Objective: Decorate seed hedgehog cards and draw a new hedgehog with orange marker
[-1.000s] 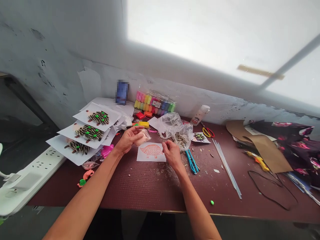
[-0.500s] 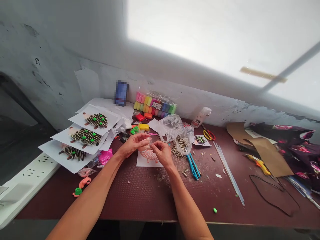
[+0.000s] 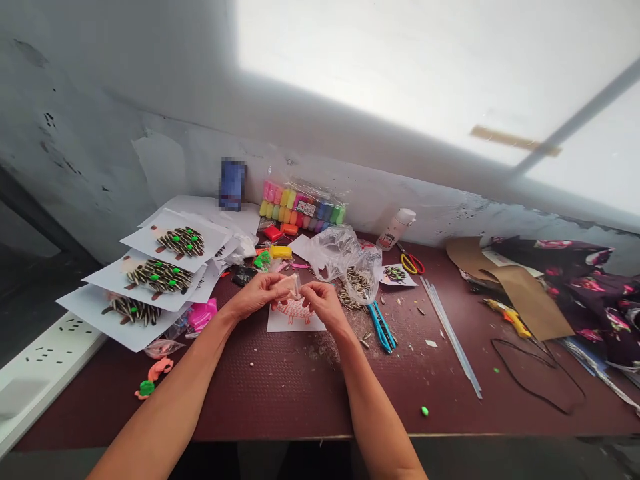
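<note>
My left hand (image 3: 260, 293) is closed on a small clear packet (image 3: 293, 285) with something pale pink inside. The fingers of my right hand (image 3: 323, 303) pinch the other side of this packet. Beneath both hands lies a white sheet with an orange drawing (image 3: 295, 312) of a round-backed animal, its upper part covered by my fingers. Striped seeds (image 3: 351, 291) are heaped just right of my right hand, partly under a crumpled clear bag (image 3: 340, 252). A blue cutter (image 3: 383, 328) lies beside the seeds.
Sheets with seed-covered hedgehogs (image 3: 160, 275) are stacked at left, by a power strip (image 3: 50, 360). Behind are a pack of coloured clay (image 3: 303, 205) and a white bottle (image 3: 396, 229). Scissors (image 3: 412, 262), glue sticks (image 3: 453, 337) and a yellow glue gun (image 3: 509, 318) lie right.
The view has shifted slightly, so the table's items appear further left. The small packet shows more clearly between my hands, and my fingers have changed position a little around it.
</note>
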Tool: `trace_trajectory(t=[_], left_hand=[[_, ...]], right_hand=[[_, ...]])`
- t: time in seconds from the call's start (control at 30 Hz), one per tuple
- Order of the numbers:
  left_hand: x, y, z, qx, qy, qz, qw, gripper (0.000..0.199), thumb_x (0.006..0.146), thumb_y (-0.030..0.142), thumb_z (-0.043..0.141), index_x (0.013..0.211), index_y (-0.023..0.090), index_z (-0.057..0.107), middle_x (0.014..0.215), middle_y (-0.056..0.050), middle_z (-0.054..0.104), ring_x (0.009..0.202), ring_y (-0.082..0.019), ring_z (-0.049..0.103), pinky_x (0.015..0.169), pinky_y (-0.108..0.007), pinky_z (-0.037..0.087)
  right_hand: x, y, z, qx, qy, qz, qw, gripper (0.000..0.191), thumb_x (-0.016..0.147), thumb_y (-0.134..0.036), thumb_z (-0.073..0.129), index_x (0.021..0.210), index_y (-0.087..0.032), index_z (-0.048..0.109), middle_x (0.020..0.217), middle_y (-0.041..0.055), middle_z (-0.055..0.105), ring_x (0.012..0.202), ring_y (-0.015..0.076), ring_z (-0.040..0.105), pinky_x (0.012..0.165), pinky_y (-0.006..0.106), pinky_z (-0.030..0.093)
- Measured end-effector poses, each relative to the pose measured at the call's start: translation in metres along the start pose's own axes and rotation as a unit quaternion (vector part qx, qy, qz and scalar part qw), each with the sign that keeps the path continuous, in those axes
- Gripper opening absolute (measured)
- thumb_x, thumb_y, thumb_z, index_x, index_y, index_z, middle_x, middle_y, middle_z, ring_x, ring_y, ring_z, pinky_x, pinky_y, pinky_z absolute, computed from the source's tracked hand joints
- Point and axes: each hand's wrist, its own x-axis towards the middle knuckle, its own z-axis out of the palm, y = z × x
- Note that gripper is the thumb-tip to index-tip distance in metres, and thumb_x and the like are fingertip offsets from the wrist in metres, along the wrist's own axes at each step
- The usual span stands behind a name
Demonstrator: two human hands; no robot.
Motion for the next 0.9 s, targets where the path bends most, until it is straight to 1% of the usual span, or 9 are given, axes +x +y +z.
trace_trajectory(t=[0.1,0.2,0.3,0.37,0.5,0.63,0.7,0.8,0.9], left_hand=[[-0.0001,0.0,0.0001,0.027,0.005,0.002,1.0,0.04,0.076,0.053,0.076,0.076,0.015,0.064,0.067,0.002,0.055,0.058,-0.01,0.046,0.05,-0.02,0.037],[-0.0009,0.002,0.0009,0.071,0.019,-0.006,0.997,0.041,0.075,0.053,0.076,0.084,0.014,0.067,0.066,0.003,0.054,0.057,-0.009,0.042,0.048,-0.02,0.032],[-0.0022,0.005,0.0028,0.088,0.019,-0.005,0.996,0.044,0.077,0.055,0.073,0.091,0.013,0.068,0.066,0.004,0.053,0.055,-0.008,0.038,0.048,-0.02,0.028],[-0.0028,0.006,0.0041,0.082,0.011,0.0,0.997,0.045,0.08,0.059,0.069,0.086,0.014,0.066,0.065,0.004,0.05,0.055,-0.008,0.036,0.048,-0.021,0.028],[-0.0023,0.0042,0.0047,0.074,0.011,0.005,0.997,0.05,0.082,0.065,0.065,0.075,0.016,0.057,0.06,0.006,0.04,0.052,-0.007,0.031,0.047,-0.021,0.025],[-0.0012,0.0011,0.0032,0.067,0.004,0.015,0.998,0.054,0.082,0.069,0.064,0.069,0.018,0.05,0.059,0.007,0.036,0.052,-0.007,0.029,0.047,-0.021,0.024],[-0.0011,0.0007,0.0028,0.065,0.001,0.014,0.998,0.054,0.082,0.069,0.065,0.069,0.018,0.05,0.059,0.007,0.035,0.053,-0.007,0.029,0.047,-0.021,0.023],[-0.0012,0.0016,0.0036,0.067,-0.002,0.009,0.998,0.053,0.082,0.068,0.065,0.074,0.016,0.056,0.06,0.006,0.038,0.053,-0.007,0.029,0.047,-0.022,0.022],[-0.0008,0.0028,0.0047,0.066,-0.006,0.008,0.998,0.052,0.082,0.066,0.065,0.077,0.015,0.06,0.06,0.006,0.041,0.053,-0.008,0.031,0.048,-0.022,0.023]], right_hand=[[-0.0004,-0.0011,-0.0002,0.006,-0.016,-0.003,1.0,0.026,0.074,-0.043,0.066,0.072,-0.017,0.067,0.059,-0.0021,0.058,0.053,0.0092,0.049,0.049,0.02,0.035],[0.0001,0.0006,-0.0001,0.013,-0.018,-0.012,1.0,0.03,0.072,-0.046,0.071,0.069,-0.018,0.064,0.061,-0.0015,0.059,0.054,0.0092,0.049,0.05,0.02,0.036],[0.0009,0.0039,0.0,0.018,-0.011,-0.022,1.0,0.039,0.078,-0.054,0.067,0.066,-0.018,0.06,0.057,-0.002,0.056,0.051,0.0085,0.047,0.048,0.02,0.035],[0.001,0.0053,-0.0001,0.014,-0.021,-0.02,1.0,0.043,0.082,-0.058,0.062,0.066,-0.019,0.058,0.054,-0.0027,0.054,0.048,0.0079,0.045,0.047,0.019,0.034],[0.0005,0.0052,-0.0004,0.001,-0.027,-0.009,1.0,0.035,0.082,-0.052,0.063,0.073,-0.018,0.063,0.056,-0.0035,0.056,0.048,0.0074,0.046,0.047,0.018,0.036],[-0.0001,0.0044,-0.0013,0.008,-0.041,0.013,0.999,0.026,0.081,-0.044,0.066,0.079,-0.017,0.068,0.059,-0.0028,0.059,0.05,0.008,0.05,0.048,0.018,0.038],[-0.0003,0.0042,-0.0016,0.003,-0.042,0.02,0.999,0.025,0.081,-0.042,0.066,0.079,-0.017,0.07,0.061,-0.002,0.06,0.052,0.0083,0.052,0.049,0.018,0.039],[0.0002,0.0038,-0.001,-0.007,-0.032,0.017,0.999,0.026,0.08,-0.043,0.066,0.075,-0.018,0.069,0.062,-0.0009,0.061,0.053,0.0089,0.053,0.05,0.019,0.039],[0.0014,0.0041,0.0002,-0.005,-0.028,0.008,1.0,0.028,0.079,-0.045,0.066,0.072,-0.018,0.067,0.063,-0.0006,0.061,0.054,0.0095,0.053,0.051,0.02,0.04]])
